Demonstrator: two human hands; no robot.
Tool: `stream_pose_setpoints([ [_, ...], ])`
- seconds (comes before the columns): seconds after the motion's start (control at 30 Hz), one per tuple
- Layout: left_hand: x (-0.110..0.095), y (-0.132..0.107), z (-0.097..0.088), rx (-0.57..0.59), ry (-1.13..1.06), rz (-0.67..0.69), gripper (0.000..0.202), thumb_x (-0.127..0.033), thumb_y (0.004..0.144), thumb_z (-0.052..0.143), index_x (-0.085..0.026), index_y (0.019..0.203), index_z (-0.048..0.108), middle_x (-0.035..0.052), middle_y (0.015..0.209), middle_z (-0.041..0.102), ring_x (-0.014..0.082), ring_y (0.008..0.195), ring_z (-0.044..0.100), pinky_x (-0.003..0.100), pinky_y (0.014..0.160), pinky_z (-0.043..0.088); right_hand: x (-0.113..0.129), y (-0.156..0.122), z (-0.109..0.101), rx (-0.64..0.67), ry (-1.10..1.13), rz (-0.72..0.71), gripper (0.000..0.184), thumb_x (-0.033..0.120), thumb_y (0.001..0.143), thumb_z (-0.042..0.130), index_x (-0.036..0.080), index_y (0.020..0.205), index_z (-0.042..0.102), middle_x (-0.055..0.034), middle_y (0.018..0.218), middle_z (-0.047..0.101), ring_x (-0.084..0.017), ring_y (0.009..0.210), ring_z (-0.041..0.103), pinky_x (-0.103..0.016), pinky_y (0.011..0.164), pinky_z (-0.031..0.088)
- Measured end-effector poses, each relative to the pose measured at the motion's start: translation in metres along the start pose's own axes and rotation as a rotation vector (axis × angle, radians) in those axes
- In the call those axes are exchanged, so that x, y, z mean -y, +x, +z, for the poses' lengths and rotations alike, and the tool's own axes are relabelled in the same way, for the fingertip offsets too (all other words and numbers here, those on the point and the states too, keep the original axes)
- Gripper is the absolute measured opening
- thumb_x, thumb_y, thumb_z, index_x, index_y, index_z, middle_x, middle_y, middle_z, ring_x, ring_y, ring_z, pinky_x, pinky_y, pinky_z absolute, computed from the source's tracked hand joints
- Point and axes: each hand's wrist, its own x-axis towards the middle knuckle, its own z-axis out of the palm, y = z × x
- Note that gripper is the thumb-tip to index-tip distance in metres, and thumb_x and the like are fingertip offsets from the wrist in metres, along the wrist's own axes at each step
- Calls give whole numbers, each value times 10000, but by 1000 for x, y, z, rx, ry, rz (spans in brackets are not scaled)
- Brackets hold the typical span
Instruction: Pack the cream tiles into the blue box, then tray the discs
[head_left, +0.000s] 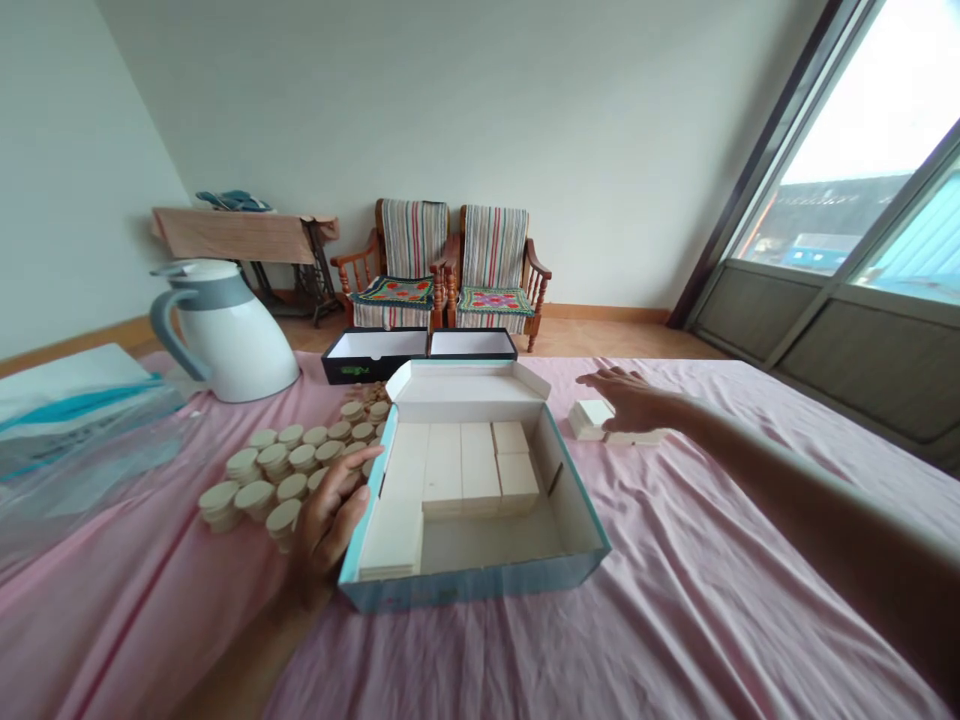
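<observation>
In front of me an open cardboard box [480,585] with blue-green edges holds stacks of pale rectangular pieces [442,465]. The stacks line its left side and far part; bare bottom shows at the near right. My left hand [330,520] grips the box's left wall, its fingers bent at the rim. Off to the right, my right hand [626,398] reaches over more stacked pale pieces [591,418] on the cloth. Its fingers are stretched out and apart, partly covering these stacks; I see nothing held in them.
Several stacks of pale round discs [255,497] stand left of the box. Beyond them are a white jug [236,335] and a clear plastic bag [97,450]. Two black-sided boxes [375,368] sit behind on the pink cloth [675,580]. Wooden chairs [491,270] stand past the far edge.
</observation>
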Motion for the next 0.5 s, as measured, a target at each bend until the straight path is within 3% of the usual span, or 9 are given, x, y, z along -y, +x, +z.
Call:
stream_pose_setpoints([
  [0.1, 1, 0, 0, -5, -6, -17, 481, -458, 836, 470, -178, 1226, 497, -8, 622, 552, 166, 541, 504, 253, 537, 391, -11, 10, 20, 73, -88, 13, 972, 288, 544, 746, 132, 1408, 328, -217, 1349, 433, -378, 1266, 338, -514, 1002, 262],
  [0.3, 5, 0, -3, 36, -12, -16, 449, -453, 848, 459, -187, 1209, 487, 25, 781, 626, 177, 611, 554, 254, 539, 399, -25, 31, 45, 149, -47, -54, 908, 378, 556, 739, 141, 1360, 391, -225, 1369, 423, -359, 1336, 267, -530, 1067, 109],
  [0.4, 4, 0, -3, 35, -14, -12, 436, -444, 854, 456, -186, 1204, 482, 13, 713, 601, 197, 678, 579, 247, 534, 389, -21, 34, 47, 159, -9, -56, 797, 292, 553, 737, 157, 1289, 465, -211, 1259, 533, -350, 1285, 360, -530, 1067, 85],
  [0.5, 1, -1, -2, 42, -20, -21, 424, -428, 862, 451, -186, 1209, 477, 0, 660, 564, 198, 699, 578, 248, 542, 382, -15, 32, 47, 107, 85, -84, 642, 159, 584, 690, 171, 1206, 529, -154, 1018, 659, -301, 1118, 526, -481, 1062, 77],
])
